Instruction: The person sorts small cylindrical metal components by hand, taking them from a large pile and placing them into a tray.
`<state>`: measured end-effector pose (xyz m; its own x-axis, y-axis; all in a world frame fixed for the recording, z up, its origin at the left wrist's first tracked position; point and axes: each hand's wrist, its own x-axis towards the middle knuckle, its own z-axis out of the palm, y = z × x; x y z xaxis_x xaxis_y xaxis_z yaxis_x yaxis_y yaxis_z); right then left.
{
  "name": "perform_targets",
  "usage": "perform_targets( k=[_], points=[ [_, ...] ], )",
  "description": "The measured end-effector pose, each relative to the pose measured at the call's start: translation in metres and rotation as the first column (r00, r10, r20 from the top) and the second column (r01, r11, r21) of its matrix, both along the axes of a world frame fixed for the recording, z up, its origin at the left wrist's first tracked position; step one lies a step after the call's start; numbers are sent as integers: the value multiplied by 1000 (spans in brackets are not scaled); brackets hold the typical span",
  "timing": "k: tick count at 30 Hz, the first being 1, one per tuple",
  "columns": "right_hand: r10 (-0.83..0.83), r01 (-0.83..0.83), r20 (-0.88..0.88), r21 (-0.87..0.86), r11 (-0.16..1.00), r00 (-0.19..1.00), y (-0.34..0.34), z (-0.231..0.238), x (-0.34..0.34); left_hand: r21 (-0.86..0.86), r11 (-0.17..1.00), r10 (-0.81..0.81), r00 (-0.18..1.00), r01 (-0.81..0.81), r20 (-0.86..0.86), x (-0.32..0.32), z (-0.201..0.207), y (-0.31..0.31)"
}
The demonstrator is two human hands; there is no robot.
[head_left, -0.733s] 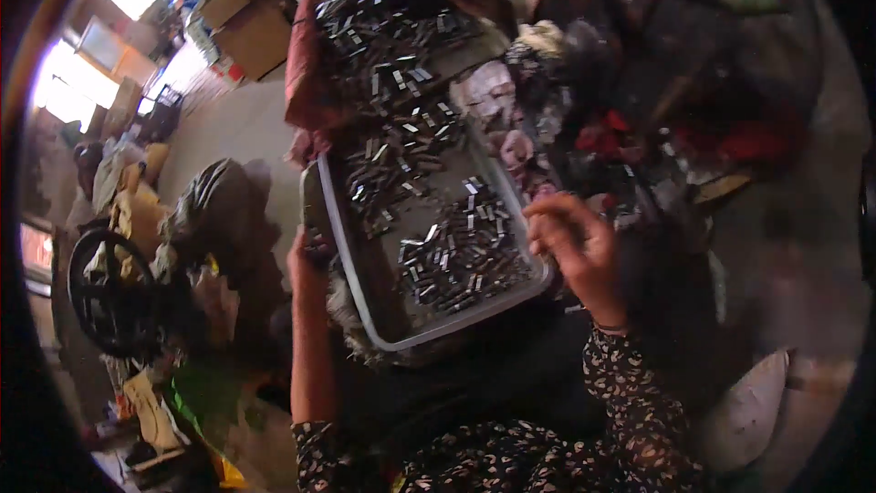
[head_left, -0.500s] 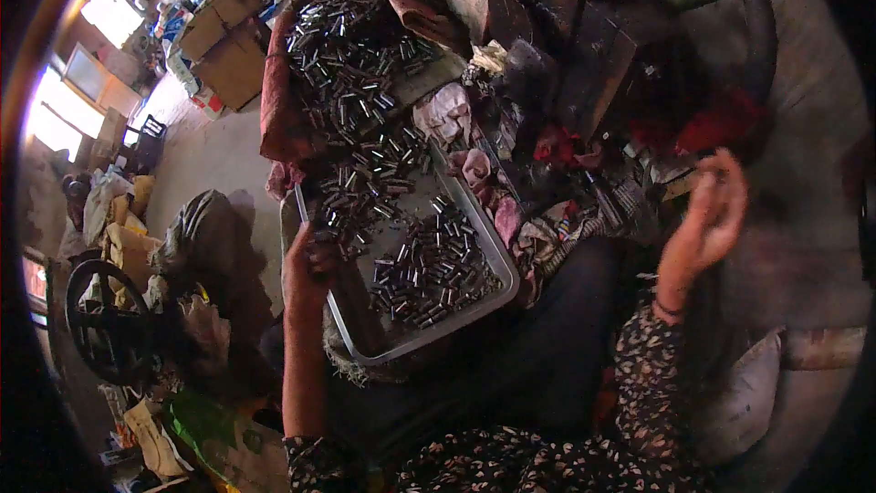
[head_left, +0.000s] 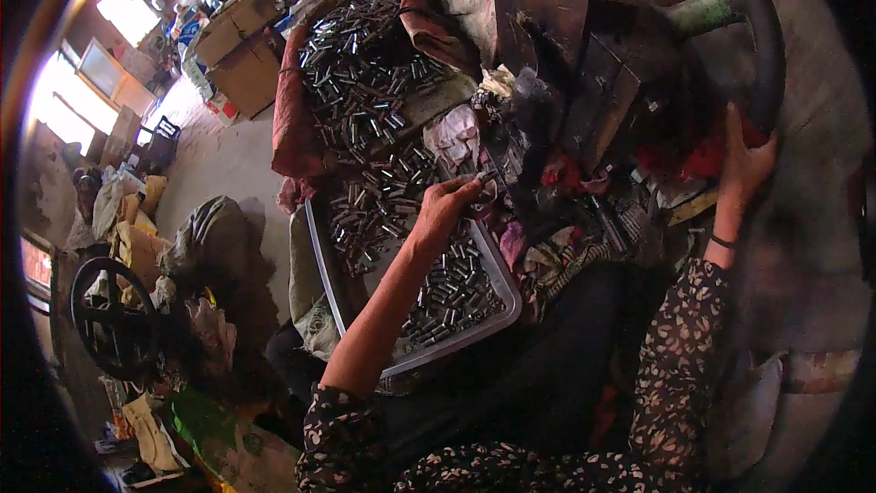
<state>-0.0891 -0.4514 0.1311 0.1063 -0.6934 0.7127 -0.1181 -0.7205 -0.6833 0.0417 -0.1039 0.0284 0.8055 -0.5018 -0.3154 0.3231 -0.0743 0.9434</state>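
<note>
My left hand (head_left: pixel 447 204) reaches across a clear plastic tray (head_left: pixel 507 297), its fingers pinched round what looks like a small metal cylinder (head_left: pixel 485 179). Loose short metal cylinders (head_left: pixel 449 290) lie in the tray, and more are heaped in the red-edged sack (head_left: pixel 292 132) behind it. On the right, my right hand (head_left: pixel 750 162) is at the lower rim of a large dark handwheel (head_left: pixel 771 55), beside a red cloth (head_left: pixel 704 161). Its fingers reach up round the rim, partly hidden there.
A dark boxy metal machine (head_left: pixel 570 14) stands ahead, with green spokes (head_left: pixel 707 11) on its wheel. Rags (head_left: pixel 547 256) lie between it and the tray. To the left are another handwheel (head_left: pixel 111 318), a covered bundle (head_left: pixel 214 246) and cardboard boxes (head_left: pixel 242 50).
My left hand has left the tray's left edge and moved right and forward to the machine's side. My right hand has risen from mid-air to the handwheel rim. The view has shifted slightly.
</note>
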Motion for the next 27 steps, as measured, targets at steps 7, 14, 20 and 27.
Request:
perform_targets(
  k=[7,14,20,27],
  points=[
    [2,-16,-143,-98,995,990,-12,17,-3,-85,996,-29,1000,28,-12,22,-22,-21],
    [-40,-3,-417,-102,995,908,-6,80,6,-49,996,-77,995,74,-61,28,-25,-33],
    [9,-97,-499,-150,984,866,-10,123,23,143,990,-23,972,-11,234,32,-28,-40],
    [-39,-64,-421,-227,972,906,-18,108,26,207,978,-85,919,3,386,26,-18,-54]
  ],
)
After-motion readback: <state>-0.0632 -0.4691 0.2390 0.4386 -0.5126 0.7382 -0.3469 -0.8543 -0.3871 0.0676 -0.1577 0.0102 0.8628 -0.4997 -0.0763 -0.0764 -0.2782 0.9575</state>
